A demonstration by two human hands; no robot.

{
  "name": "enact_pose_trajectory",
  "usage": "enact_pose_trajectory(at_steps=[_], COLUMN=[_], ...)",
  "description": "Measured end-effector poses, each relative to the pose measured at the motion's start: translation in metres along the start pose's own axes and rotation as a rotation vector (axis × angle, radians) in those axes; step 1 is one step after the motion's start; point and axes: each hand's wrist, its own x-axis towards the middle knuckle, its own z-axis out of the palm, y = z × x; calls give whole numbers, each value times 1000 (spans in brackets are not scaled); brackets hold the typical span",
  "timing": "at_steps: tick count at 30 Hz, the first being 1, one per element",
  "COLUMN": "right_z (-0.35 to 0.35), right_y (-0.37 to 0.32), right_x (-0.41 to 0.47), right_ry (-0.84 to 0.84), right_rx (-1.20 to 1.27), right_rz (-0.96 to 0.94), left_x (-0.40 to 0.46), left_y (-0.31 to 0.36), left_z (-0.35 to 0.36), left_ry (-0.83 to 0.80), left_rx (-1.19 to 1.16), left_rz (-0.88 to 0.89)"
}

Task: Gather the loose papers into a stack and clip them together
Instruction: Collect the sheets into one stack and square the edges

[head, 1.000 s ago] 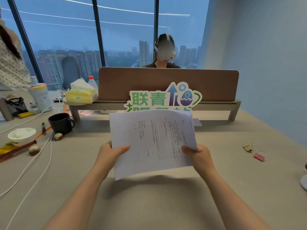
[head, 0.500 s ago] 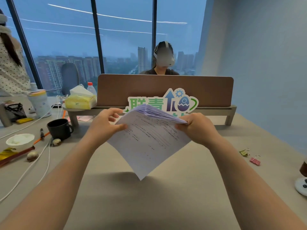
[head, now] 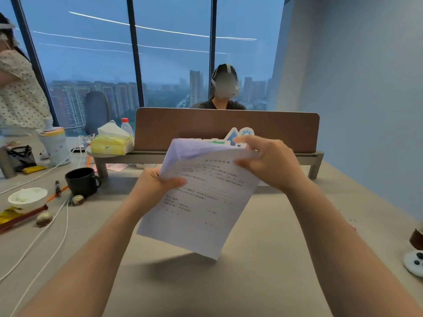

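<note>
White printed sheets make up the stack of papers (head: pixel 201 200), held in the air above the grey table (head: pixel 263 282), tilted so that one lower corner points down toward the tabletop and the far edge lifts toward the brown desk divider (head: pixel 229 129). The left hand (head: pixel 153 188) grips the stack at its left edge, thumb lying across the top sheet and fingers hidden underneath. The right hand (head: pixel 272 163) pinches the upper right corner, thumb on top, fingers curled over the far edge, where the sheets fan apart a little.

By the look of it this is a light bundle with little stiffness of its own: the sheets bow between the two hands and the free lower corner hangs unsupported. Smooth paper likely slides sheet on sheet, so a loose grip would let the pile skew or shed a page. It seems best held at two opposite edges, as now, with the thumbs pressing the top sheet down. Squaring it probably calls for tapping one edge on the table. A firm pinch near one corner should then leave the other hand free for a clip. Something small and reddish shows on the table at the right, past the right forearm, but it is too blurred to name.
</note>
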Motion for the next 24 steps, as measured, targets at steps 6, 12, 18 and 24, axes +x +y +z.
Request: enact_pose_trajectory(at_steps=[6,12,18,24], right_z=[32,72,79,104], right_y=[11,9,-4,9], right_x=[-26,-47,-49,-69], right_ry=[347,336,481,468], right_rx=[949,1074,895,737], right_rz=[287,337,248,341], left_x=[-11,-22,-24,-34], left_y=[-16,-20,-18,-34], left_z=[15,46,65,76], left_ry=[6,141,313,302], left_rx=[-248,-442,-434,-276], left_rz=[-81,-86,-71,-69])
